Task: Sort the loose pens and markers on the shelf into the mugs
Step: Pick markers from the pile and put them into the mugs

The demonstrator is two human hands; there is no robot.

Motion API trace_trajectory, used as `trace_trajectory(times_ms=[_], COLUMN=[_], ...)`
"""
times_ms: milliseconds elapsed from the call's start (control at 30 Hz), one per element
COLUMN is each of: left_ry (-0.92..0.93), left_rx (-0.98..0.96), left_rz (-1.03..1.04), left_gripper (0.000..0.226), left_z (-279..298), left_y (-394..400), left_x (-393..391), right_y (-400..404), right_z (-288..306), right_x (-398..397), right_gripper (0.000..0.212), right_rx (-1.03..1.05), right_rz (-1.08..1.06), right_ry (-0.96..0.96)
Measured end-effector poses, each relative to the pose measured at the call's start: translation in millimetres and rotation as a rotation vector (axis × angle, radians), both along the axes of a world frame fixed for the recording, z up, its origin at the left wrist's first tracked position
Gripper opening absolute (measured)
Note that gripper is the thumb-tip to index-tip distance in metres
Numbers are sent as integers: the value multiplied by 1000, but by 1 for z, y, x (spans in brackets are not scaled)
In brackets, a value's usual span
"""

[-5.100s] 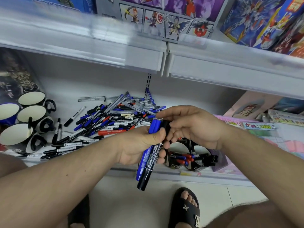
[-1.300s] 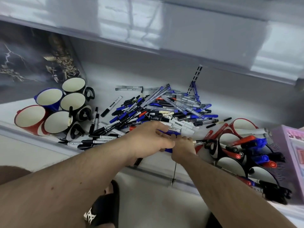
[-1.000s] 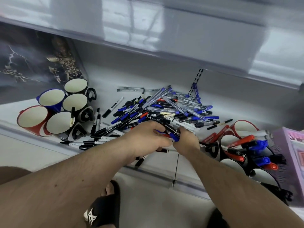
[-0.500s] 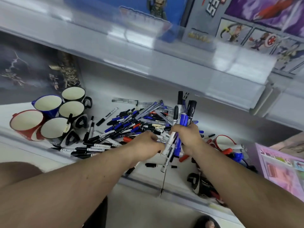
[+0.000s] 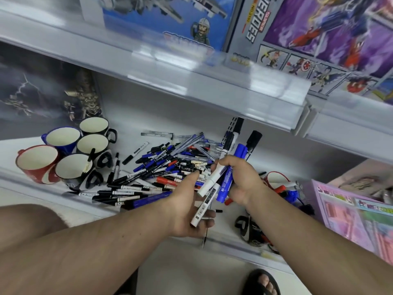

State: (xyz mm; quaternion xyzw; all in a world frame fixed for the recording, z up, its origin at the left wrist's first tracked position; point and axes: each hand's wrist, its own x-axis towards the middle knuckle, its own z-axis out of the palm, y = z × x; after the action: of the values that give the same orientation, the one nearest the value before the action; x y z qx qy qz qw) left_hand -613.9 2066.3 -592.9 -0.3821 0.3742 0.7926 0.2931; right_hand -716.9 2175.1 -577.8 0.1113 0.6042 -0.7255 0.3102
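Note:
A heap of loose pens and markers in blue, black, red and white lies mid-shelf. My right hand grips a bundle of markers, white, blue and black, held nearly upright above the heap's right edge. My left hand sits just below with fingers stretched out, touching the bundle's lower ends. At the left stand a red mug, a blue mug and three black mugs; the nearest black mug holds one pen. On the right, a red mug and a black mug hold markers, partly hidden by my right arm.
The upper shelf's edge overhangs the work area, with toy boxes on it. A pink box stands at the right, a dark picture box at the back left. The shelf's front lip runs below my hands. My sandalled foot shows on the floor.
My right hand has raised the gathered bundle off the heap and turned it upright. My left hand has let go and dropped under the bundle's ends. The view has tilted upward.

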Motion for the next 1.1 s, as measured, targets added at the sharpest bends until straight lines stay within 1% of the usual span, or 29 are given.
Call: trace_trajectory(times_ms=[100,233,333,400,467,533,600,700,767,800,833,867,933,1033,1100], left_ry=[7,105,183,230,268,315,370,481,569,598,622,639,643,620,603], left_rx=[-80,-159,-212,-230,-232,-258,-300,-427,-491,-515,-529,-543,-588,-623,-629], left_rz=[22,16,-13,-41,-100,-183,-240,-353,-390,-391,-382,-371,-357,-353,-353], left_gripper=[64,62,58,56,54,44,34,39,28,25,27,31,36,37,31], left_z=[3,4,3,2,4,8,14,18,20,20,21,20,17,16,16], left_y=[8,13,12,11,11,10,10,9,10,11,13,15,17,18,19], left_x=[5,4,4,5,6,5,4,2,1,0,0,-1,-2,-2,-1], right_y=[-3,-7,-6,-4,-3,-2,1,5,7,8,8,8,9,9,7], right_z=[3,3,4,5,9,11,10,9,10,12,13,14,15,13,11], right_x=[10,28,36,39,43,45,47,51,55,56,57,58,59,63,66], right_gripper=[14,25,14,14,25,33,27,10,14,19,23,25,22,14,13], right_rx=[-22,-15,0,5,17,15,7,-23,-27,-16,-1,15,34,58,85], right_rz=[-13,-4,-4,5,13,9,-7,-30,-23,-18,-14,-13,-23,-28,-31], right_ry=[13,28,46,42,30,24,22,7,0,1,7,15,28,20,13])
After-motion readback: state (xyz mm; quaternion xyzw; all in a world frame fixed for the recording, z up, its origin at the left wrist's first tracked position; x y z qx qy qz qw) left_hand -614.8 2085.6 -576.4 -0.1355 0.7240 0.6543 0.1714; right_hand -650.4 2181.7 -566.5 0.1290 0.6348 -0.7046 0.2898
